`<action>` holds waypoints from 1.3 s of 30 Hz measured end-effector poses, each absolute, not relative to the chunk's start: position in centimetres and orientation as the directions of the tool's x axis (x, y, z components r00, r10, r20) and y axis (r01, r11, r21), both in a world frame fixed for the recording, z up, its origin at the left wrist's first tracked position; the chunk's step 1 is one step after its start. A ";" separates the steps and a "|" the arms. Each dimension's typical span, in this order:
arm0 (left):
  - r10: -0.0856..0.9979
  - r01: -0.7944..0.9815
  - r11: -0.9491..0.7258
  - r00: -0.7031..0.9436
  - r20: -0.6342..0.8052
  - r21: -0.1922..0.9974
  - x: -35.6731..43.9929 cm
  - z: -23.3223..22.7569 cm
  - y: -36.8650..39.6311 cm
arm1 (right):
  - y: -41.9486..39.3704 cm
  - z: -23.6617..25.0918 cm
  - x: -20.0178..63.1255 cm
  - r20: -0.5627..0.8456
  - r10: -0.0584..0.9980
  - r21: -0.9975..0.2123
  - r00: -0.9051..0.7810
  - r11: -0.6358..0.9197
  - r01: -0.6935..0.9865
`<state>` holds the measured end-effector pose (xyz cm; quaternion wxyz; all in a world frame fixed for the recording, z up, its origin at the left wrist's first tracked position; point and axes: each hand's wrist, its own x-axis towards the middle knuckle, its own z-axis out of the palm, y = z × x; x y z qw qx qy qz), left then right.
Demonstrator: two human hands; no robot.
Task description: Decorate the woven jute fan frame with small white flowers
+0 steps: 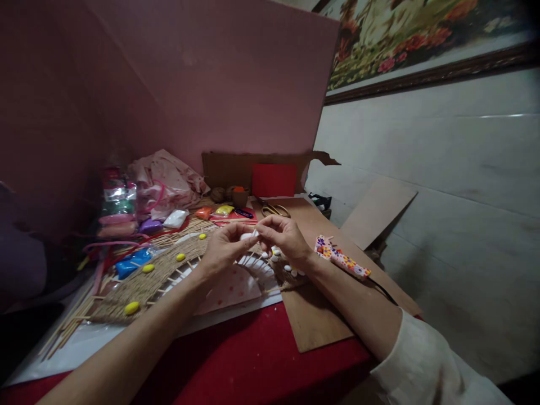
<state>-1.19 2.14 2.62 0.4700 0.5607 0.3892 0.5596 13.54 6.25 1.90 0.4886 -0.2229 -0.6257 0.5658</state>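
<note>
My left hand [228, 244] is closed in a pinch around a small lump of white clay [248, 235]. Fingertips of my right hand [284, 236] meet it there, also pinched on the white clay. Below both hands lies a fan-shaped piece woven with brown twine [162, 273] over thin sticks. Yellow clay ovals [148, 268] are spaced along its twine band. Near my right wrist, white petals [288, 268] form flowers at the band's right end. A pink spotted panel [230, 288] fills the fan's inner part, partly covered by my left forearm.
Clay packets, among them blue [131, 263] and white [176, 219], lie at the left and back. Gold-handled scissors [275, 209] rest behind my hands. A flower-patterned strip [341, 257] lies right, on brown board [316, 320]. Loose sticks [70, 329] lie at the left edge.
</note>
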 end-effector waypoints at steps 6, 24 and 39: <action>0.963 -0.012 -0.269 0.034 0.269 0.963 -1.1 2.4 2.3 | 6.3 1.7 13.4 0.418 0.806 -0.908 -0.419 0.381 -0.172; 0.976 -0.103 -0.194 -0.115 0.182 0.976 -2.3 2.3 3.1 | 6.6 2.2 14.0 0.287 0.848 -0.911 -0.445 0.098 -0.402; 0.986 -0.298 -0.150 -0.109 0.123 0.943 -2.1 2.6 2.8 | 6.5 2.0 13.9 0.294 0.839 -0.906 -0.457 0.094 -0.412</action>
